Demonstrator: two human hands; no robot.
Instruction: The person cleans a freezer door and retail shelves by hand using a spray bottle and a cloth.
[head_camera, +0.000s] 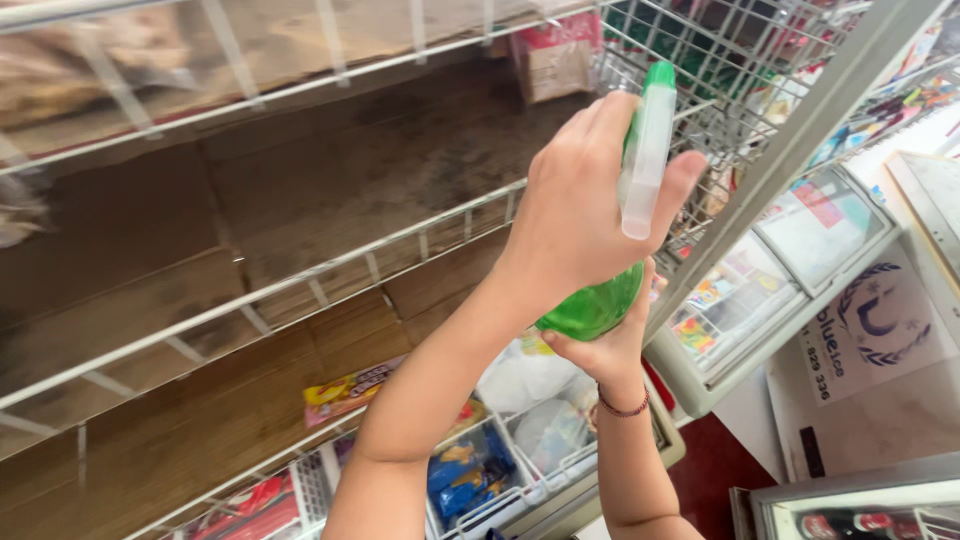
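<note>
While both forearms rise from the bottom edge of the head view, the hands meet on a green spray bottle held up in front of a wire shelf rack. The left hand is closed over the top of the bottle, fingers curled round the neck and the thumb stretched out to the right beside the pale translucent spray head, which ends in a small green tip. The right hand sits below, cupped under the rounded green base, fingers wrapped up its side; a thin beaded bracelet circles that wrist.

Just beneath the arms, low in the frame, wire baskets hold packaged goods: a blue and yellow packet, white bags and a yellow and pink wrapper lying on a shelf edge. To the right stands a chest freezer with sliding glass lids, coloured packets showing through them. A second glass-topped cooler shows at the bottom right corner.

Behind the bottle, the rack's shelves are lined with brown cardboard, stained and dark in patches. Farther up, a small cardboard box stands on the upper shelf, and a wire basket of mixed goods hangs at the top right.
</note>
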